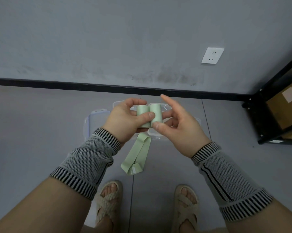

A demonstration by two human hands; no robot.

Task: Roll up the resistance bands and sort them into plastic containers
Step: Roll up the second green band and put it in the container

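Grey floor [41, 132] fills the lower view, running up to a grey wall [108, 39] with a black skirting strip [57, 82] and a white socket [212, 55]; a black shelf frame [259, 115] with cardboard boxes [286, 105] stands at the right.

On the floor in front of the person sit clear plastic containers [91, 121], mostly hidden behind the hands. How many there are, and whether any holds a band, I cannot tell.

A pale green band [136, 155] hangs loose below the hands, doubled over, its lower end lifted off or just brushing the floor; which, I cannot tell. Its upper part is wound into 2 rolls [149, 115] lying side by side and touching, held above the containers.

The left hand [125, 120] grips the left roll, thumb across the front, fingers curled behind. The right hand [178, 121] pinches the right roll between thumb and lower fingers, with the forefinger pointing free.

My reading: rolling of this band is well under way but unfinished, since a long tail hangs unwound. Left to do: wind in the tail, set the roll in a container, and handle any further bands, none of which show here.
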